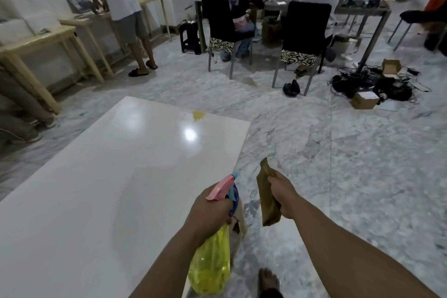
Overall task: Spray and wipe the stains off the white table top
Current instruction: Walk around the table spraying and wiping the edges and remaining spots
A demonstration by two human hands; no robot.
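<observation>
— Where is the stain now?

— The yellow-brown stain [198,115] lies on the glossy white rectangular table top [108,176], close to its far edge and near the far right corner. It is well apart from both hands, straight ahead and a little to the left of them.

— What do the hands hold?

— The left hand [210,210] is closed around the neck of a yellow translucent spray bottle with a pink and blue trigger head [212,259], at the right edge of the table. The nozzle points forward, roughly toward the stain. The right hand [283,197] grips a folded brown cloth [267,197], over the marble floor [338,164], beside the table.

— Which hand is nearer?

— I think the left one, slightly, so spraying should come first.
</observation>
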